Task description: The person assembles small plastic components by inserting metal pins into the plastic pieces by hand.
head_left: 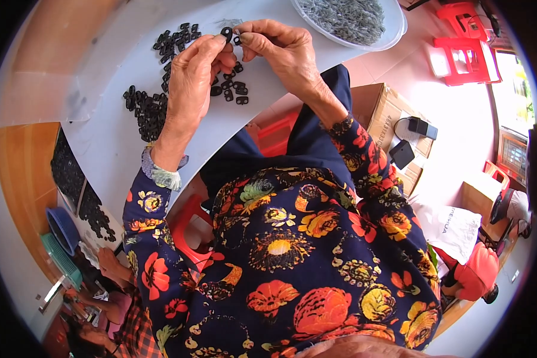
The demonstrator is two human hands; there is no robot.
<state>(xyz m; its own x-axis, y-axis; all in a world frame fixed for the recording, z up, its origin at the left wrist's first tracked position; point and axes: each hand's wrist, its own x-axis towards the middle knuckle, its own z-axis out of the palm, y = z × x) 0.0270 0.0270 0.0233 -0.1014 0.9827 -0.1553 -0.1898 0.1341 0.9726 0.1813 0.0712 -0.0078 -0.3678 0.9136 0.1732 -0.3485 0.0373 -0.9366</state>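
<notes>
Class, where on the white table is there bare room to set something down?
Bare: the table left of the black pile, and a strip between the left hand, loose pieces and the near edge. Crowded: the far side, with the right hand and the bowl.

Left grip (189, 74) near right grip (289, 58)

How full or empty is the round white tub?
Not empty: small translucent pieces lie heaped in the tub. Brim-full, cannot tell: the frame crops it.
</notes>
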